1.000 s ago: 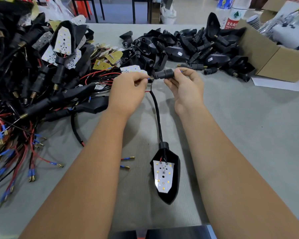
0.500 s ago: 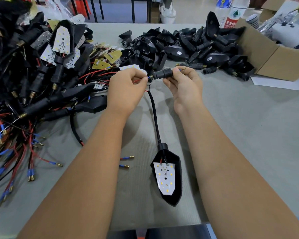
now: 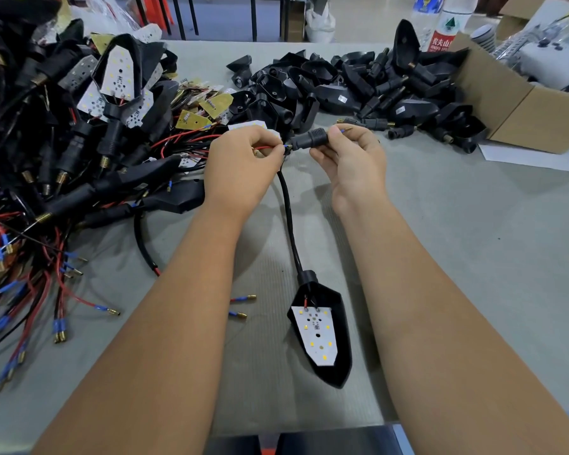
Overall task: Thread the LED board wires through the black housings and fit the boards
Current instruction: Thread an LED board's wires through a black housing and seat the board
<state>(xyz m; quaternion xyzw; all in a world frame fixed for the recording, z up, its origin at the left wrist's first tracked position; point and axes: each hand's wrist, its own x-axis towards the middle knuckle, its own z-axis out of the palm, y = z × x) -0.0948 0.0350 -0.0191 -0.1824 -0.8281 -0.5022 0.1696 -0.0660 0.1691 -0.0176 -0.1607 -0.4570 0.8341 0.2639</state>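
Left hand (image 3: 240,169) fingers pinch red wire (image 3: 266,148), tip hidden; right hand (image 3: 350,159) fingers grasp black connector (image 3: 311,139); bottle (image 3: 444,27) label cropped, unreadable.

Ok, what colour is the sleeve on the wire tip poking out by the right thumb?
Blue sleeve with a brass-coloured tip, clearest in the head view.

Bare table (image 3: 473,257) lies open to the right. A wire heap (image 3: 46,192) crowds the left; black housings (image 3: 358,90) and a box (image 3: 523,110) block the far side.

The red label of the plastic bottle (image 3: 444,26) reads "农夫山", with smaller print below it unreadable.
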